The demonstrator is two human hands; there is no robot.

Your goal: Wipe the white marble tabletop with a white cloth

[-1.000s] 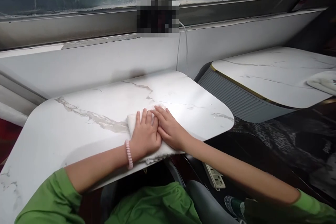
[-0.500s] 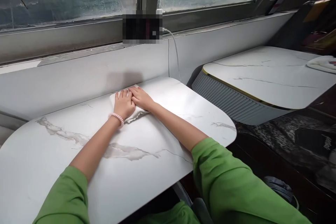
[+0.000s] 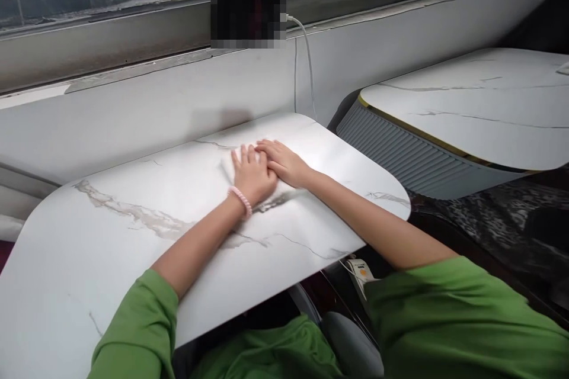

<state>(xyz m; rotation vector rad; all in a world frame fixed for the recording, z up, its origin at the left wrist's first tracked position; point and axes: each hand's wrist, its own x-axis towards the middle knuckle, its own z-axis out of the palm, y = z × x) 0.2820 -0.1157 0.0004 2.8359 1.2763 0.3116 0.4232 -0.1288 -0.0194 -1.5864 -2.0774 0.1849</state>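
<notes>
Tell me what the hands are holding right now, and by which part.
Nothing gripped: left hand and right hand lie flat on a white cloth, pressing it to the table.

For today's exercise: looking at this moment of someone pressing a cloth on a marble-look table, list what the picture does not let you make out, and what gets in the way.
1. White cloth: head view; mostly covered by the left hand and right hand, so its size and folds are hidden.
2. Object on the window ledge: pixelated, unidentifiable; only its white cable shows.
3. Second table: cut off by the right edge.
4. Power strip: partly hidden under the table.
</notes>
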